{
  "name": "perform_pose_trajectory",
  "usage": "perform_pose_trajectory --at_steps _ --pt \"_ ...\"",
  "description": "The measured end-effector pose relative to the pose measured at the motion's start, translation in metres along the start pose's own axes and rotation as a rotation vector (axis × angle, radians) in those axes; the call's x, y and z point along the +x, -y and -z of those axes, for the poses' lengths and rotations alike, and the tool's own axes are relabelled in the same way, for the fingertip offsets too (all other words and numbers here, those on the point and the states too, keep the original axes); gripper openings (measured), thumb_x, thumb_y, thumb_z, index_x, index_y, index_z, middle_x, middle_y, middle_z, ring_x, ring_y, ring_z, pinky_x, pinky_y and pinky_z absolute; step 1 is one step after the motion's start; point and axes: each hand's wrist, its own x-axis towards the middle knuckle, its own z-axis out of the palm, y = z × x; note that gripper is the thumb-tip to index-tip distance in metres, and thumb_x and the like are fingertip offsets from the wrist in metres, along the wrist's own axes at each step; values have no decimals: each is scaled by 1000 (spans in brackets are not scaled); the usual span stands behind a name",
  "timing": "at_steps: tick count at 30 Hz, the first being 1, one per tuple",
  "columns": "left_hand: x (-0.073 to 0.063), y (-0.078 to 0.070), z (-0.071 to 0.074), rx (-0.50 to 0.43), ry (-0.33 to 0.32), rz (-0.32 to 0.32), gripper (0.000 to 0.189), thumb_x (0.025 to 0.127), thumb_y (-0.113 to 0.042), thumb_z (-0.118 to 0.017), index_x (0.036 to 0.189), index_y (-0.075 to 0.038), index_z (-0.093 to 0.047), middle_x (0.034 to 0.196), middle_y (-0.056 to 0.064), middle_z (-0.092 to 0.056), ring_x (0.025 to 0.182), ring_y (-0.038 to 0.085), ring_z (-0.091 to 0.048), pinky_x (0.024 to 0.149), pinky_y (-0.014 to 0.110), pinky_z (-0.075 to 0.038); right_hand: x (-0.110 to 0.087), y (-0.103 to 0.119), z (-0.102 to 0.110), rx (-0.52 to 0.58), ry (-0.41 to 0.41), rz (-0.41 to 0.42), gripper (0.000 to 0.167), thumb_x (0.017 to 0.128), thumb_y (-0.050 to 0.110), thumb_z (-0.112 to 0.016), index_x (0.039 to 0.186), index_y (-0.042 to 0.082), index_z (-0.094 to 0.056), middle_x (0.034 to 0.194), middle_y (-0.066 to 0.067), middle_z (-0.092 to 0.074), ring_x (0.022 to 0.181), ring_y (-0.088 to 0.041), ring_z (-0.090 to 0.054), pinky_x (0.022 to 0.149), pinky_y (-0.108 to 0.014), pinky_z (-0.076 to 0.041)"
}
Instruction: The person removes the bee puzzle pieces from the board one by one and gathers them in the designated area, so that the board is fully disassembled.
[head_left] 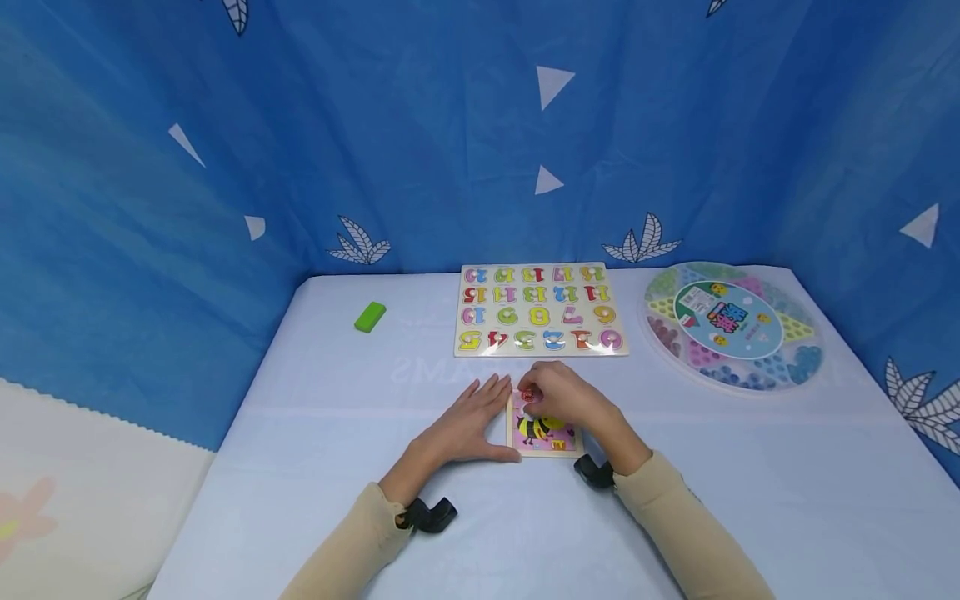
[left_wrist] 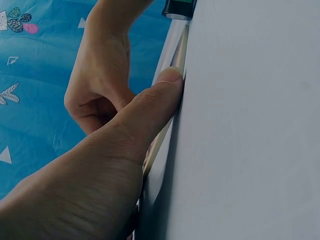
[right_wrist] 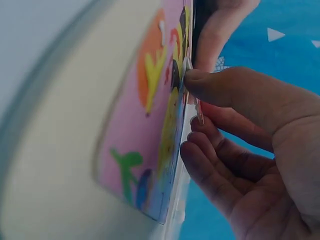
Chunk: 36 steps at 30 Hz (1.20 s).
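A small bee puzzle (head_left: 534,432), pink with a pale wooden frame, lies on the white table. My left hand (head_left: 468,425) lies flat at its left side, fingers extended along that edge and thumb at the near corner. In the left wrist view the left thumb (left_wrist: 160,92) presses against the frame's thin edge. Over the puzzle's upper part, my right hand (head_left: 566,396) pinches a thin puzzle piece (right_wrist: 201,114) between thumb and curled fingers. Red print (head_left: 527,396) shows by those fingertips in the head view. The right hand hides the puzzle's upper right part.
Behind the puzzle lies a number board (head_left: 540,310) with colourful numerals. An oval bead box (head_left: 731,329) with a clear rim stands at the right. A green block (head_left: 370,317) lies at the far left. Blue cloth (head_left: 465,150) hangs behind the table.
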Motion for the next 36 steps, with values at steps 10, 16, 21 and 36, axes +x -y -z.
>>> perform_pose_trajectory --at_steps 10,16,21,36 --pt "-1 0 -1 1 1 -1 109 78 -73 -62 157 -12 -16 165 -1 -10 154 15 -3 127 38 -5 -1 -6 1 40 -14 38 30 79 17 -81 107 8 -74 92 4 -65 80 -11 -54 74 -22 -51" --pt "0 0 -1 -5 -11 -13 109 78 -72 -63 156 -11 -17 165 -1 -11 154 16 -4 127 38 -6 -3 -15 5 87 -13 51 27 79 16 -81 104 11 -75 91 5 -65 80 -10 -56 75 -22 -52" --pt "-1 0 -1 -5 -12 -16 109 78 -71 -63 156 -10 -17 165 -1 -12 154 16 -5 127 39 -6 -6 -19 10 106 3 33 26 79 16 -81 104 11 -75 92 5 -66 82 -10 -58 78 -24 -55" --pt "0 0 -1 -14 -10 -12 110 77 -71 -64 156 -11 -18 165 -1 -12 154 16 -6 127 40 -7 -25 -46 27 97 -26 17 28 78 17 -81 104 13 -75 95 4 -68 86 -12 -59 83 -31 -57"
